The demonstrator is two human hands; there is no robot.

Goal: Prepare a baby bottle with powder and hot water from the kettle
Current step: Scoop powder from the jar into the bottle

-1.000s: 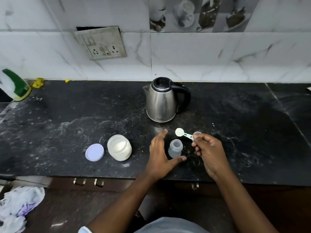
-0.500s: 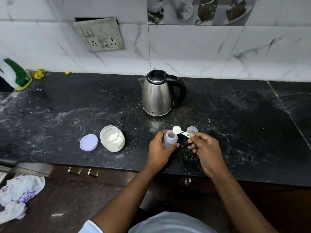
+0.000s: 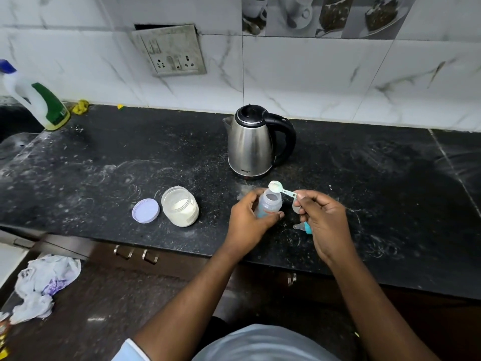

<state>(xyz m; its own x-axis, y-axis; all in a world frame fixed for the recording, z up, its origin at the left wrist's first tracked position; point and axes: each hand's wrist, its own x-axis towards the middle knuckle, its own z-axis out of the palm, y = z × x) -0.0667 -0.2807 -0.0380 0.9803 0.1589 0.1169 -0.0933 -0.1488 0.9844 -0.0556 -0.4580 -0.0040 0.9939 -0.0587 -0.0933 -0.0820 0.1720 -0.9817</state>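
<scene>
Holding the bottle: my left hand (image 3: pixel 247 220) grips the small clear plastic baby bottle (image 3: pixel 269 205), which stands upright and uncapped on the black speckled stone desk (image 3: pixel 390 191), just in front of the kettle.
Scoop: my right hand (image 3: pixel 322 220) pinches the handle of the little pale green plastic measuring spoon (image 3: pixel 279 188); its bowl carries white powder.
Key relation: the bowl hovers just above the far rim of the bottle's mouth, the handle running back and rightward to my fingers. The bottle's long axis is vertical, mouth up.
Next move, as I judge it: a roll of the right wrist to tip the powder in. The neck is narrow, so a spill onto the desk is the risk.
Kettle: the stainless steel electric kettle (image 3: pixel 251 144) with black lid and handle waits behind the bottle, lid down, handle to the right.
Powder jar: the clear round jar (image 3: pixel 181 205), open and part full, stands left of my left hand, its lilac round lid (image 3: pixel 145 211) flat beside it.
Teat: a clear silicone teat (image 3: pixel 299 226) lies half hidden by my right hand.
</scene>
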